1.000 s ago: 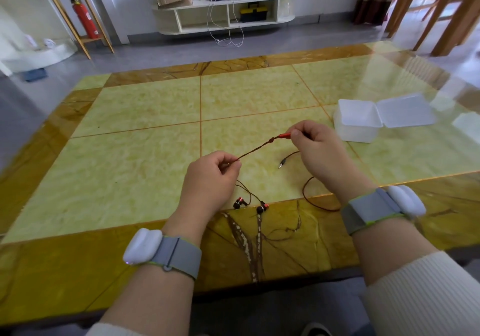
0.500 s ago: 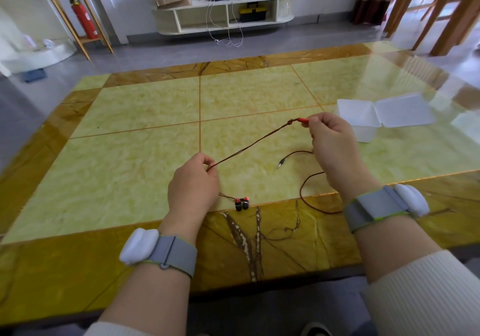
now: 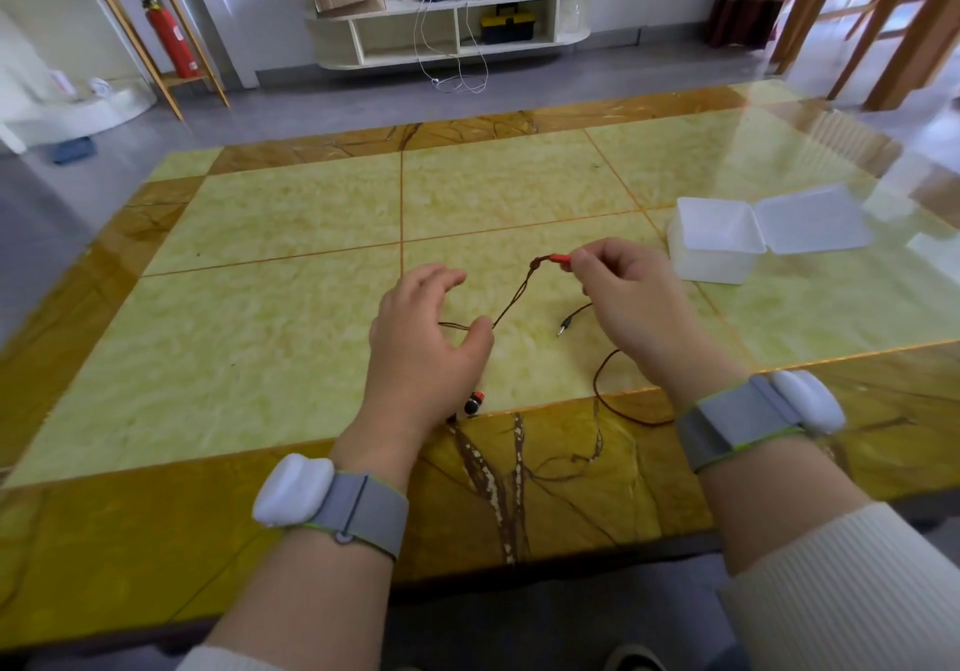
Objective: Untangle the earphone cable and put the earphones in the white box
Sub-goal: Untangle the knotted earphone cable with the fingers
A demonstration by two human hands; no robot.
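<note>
A thin dark-red earphone cable (image 3: pixel 511 301) runs across the yellow table. My right hand (image 3: pixel 623 301) pinches its red junction piece (image 3: pixel 558 258), held a little above the table. My left hand (image 3: pixel 421 343) has its fingers spread, and the cable passes loosely over the thumb. The red-and-black earbuds (image 3: pixel 474 403) lie by my left wrist, partly hidden under it. The metal jack plug (image 3: pixel 562 329) rests on the table between my hands. A slack loop of cable (image 3: pixel 605 400) lies below my right hand. The white box (image 3: pixel 711 265) stands open to the right of my right hand, with its lid (image 3: pixel 810 221) laid flat.
The table (image 3: pixel 291 265) has a brown marbled border (image 3: pixel 571 488) along its near edge. Wooden chairs (image 3: pixel 883 21) stand at the far right. A low shelf (image 3: pixel 452 26) and a fire extinguisher (image 3: pixel 169 39) are on the floor beyond the table.
My left hand has let go of the cable and spread its fingers. The taut stretch between my hands has gone slack. My right hand still pinches the red piece.
</note>
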